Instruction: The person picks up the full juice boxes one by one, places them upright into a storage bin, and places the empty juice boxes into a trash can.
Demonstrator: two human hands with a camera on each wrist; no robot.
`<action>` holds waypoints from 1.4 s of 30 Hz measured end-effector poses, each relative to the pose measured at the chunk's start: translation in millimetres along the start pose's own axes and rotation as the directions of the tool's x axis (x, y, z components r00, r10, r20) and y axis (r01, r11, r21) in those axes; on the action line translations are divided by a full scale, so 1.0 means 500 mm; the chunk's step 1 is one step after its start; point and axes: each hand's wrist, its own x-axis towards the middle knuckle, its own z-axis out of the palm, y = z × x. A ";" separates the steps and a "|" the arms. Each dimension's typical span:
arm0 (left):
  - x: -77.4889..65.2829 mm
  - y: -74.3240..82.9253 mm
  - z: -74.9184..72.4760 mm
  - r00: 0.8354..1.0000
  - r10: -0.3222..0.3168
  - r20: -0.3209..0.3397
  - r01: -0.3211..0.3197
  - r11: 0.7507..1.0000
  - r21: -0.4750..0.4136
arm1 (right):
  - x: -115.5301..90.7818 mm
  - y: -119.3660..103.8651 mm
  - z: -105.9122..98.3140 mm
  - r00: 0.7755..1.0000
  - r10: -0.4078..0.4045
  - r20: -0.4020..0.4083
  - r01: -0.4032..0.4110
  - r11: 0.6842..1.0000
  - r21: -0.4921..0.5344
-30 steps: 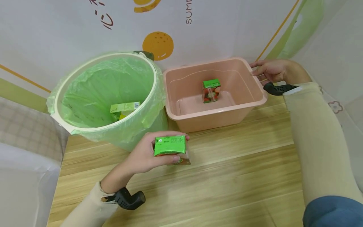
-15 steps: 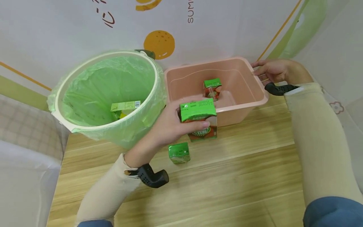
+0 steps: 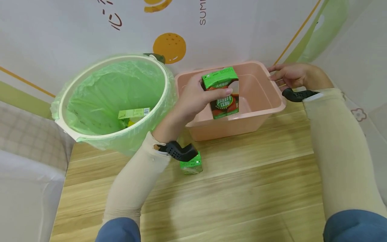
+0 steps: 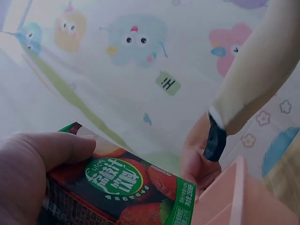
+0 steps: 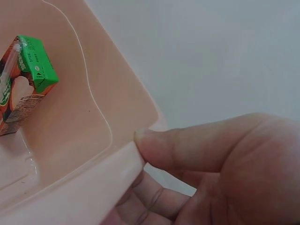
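My left hand [image 3: 196, 95] grips a juice carton [image 3: 223, 101] with a green top and red fruit pictures. The carton is over the front part of the pink plastic tub [image 3: 226, 126], tilted in the head view. At the tub's right end my right hand [image 3: 291, 75] pinches the rim, thumb [image 5: 159, 145] on top and fingers below, as the right wrist view shows. A second juice carton [image 5: 28, 79] stands inside the tub; the held carton hides it in the head view. A small green-topped carton [image 3: 191, 165] sits on the wooden table, partly covered by the left wrist camera.
Left of the tub stands a bin with a white rim [image 3: 61, 107] and a green bag liner [image 3: 121, 77]. A light-green carton [image 3: 133, 113] and something yellow lie inside it. A printed curtain [image 3: 226, 30] hangs behind, close to both containers.
My left hand has carried the juice carton up and right from the table to over the tub. The small carton behind it came into view. My right hand has kept its place on the rim.
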 end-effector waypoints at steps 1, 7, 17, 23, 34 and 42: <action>0.009 0.000 0.000 1.000 -0.023 -0.005 0.023 1.000 -0.003 | 0.000 0.000 0.000 1.000 0.001 -0.001 -0.001 1.000 0.002; 0.058 -0.005 0.003 0.979 -0.183 -0.087 0.179 0.983 -0.052 | -0.001 0.000 0.000 1.000 0.004 0.009 -0.005 1.000 0.008; 0.135 -0.031 -0.001 0.949 -0.225 -0.220 0.241 0.969 0.049 | 0.000 0.001 0.003 1.000 -0.007 0.021 0.008 1.000 -0.004; 0.170 -0.050 -0.005 0.923 -0.255 -0.287 0.295 0.950 0.105 | 0.001 0.002 0.000 1.000 -0.013 0.027 0.014 1.000 -0.006; 0.187 -0.080 -0.024 0.872 -0.174 -0.458 0.354 0.869 0.344 | 0.005 0.004 -0.002 0.999 -0.011 0.032 0.011 1.000 0.002; 0.183 -0.076 -0.038 0.838 -0.198 -0.509 0.463 0.751 0.470 | 0.003 0.002 -0.001 1.000 0.000 -0.003 0.000 1.000 -0.006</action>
